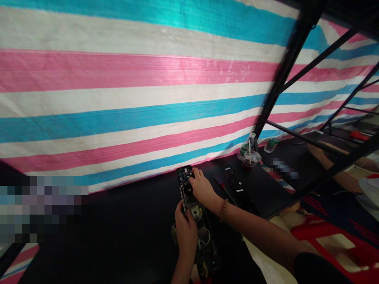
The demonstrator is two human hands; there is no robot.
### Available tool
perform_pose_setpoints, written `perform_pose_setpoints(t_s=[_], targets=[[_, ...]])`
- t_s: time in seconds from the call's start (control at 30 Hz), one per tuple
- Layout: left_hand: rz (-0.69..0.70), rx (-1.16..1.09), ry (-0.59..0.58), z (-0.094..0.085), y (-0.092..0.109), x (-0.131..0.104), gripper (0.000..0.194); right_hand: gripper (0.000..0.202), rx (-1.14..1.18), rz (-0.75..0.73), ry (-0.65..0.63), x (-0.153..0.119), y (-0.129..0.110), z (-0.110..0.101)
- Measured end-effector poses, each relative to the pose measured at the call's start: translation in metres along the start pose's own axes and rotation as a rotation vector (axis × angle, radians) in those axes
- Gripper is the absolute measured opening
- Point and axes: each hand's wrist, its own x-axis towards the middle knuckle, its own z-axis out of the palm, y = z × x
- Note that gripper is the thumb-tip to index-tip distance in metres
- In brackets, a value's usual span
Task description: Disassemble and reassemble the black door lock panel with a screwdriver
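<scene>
A long, narrow black electronic device (196, 213) lies lengthwise before me with its inside exposed. It shows a circuit board (184, 174) at the far end, a round speaker-like part, and loose wires. My left hand (186, 227) grips its left side near the round part. At the far end, my right hand (204, 188) has bent fingers on the device's right edge beside the board; whether they pinch a small part is hidden. A screwdriver (219, 180) with a red and blue handle lies to the right, alongside a flat black cover (239, 189).
A plastic cup with a straw (251, 157) and bottles stand at the back right of the black table (124, 232). A black metal frame (274, 88) slants up there. Striped sheeting (133, 130) hangs behind. Another person's arm (334, 167) rests farther right.
</scene>
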Motion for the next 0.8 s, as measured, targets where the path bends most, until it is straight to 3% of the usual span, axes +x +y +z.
perform_pose_setpoints(t_s=[0.13, 0.27, 0.43, 0.53, 0.67, 0.8], targets=[[0.046, -0.008, 0.013, 0.001, 0.0, 0.0, 0.039, 0.023, -0.017, -0.178, 0.017, -0.004, 0.006, 0.009], [0.056, 0.007, 0.021, 0.001, 0.001, -0.001, 0.039, 0.026, -0.017, -0.218, 0.015, -0.009, 0.012, 0.003], [0.016, 0.046, 0.01, -0.001, 0.004, 0.0, 0.042, 0.026, 0.123, -0.055, 0.245, -0.004, 0.028, -0.013], [-0.01, 0.07, -0.018, -0.004, 0.005, -0.001, 0.044, 0.026, 0.224, 0.104, 0.204, 0.003, 0.055, -0.007], [0.004, 0.07, -0.041, -0.009, 0.005, -0.004, 0.042, 0.023, 0.273, 0.183, 0.178, 0.008, 0.098, 0.011], [0.014, -0.003, -0.011, -0.013, 0.003, -0.006, 0.04, 0.026, 0.307, 0.203, 0.189, -0.003, 0.11, 0.026]])
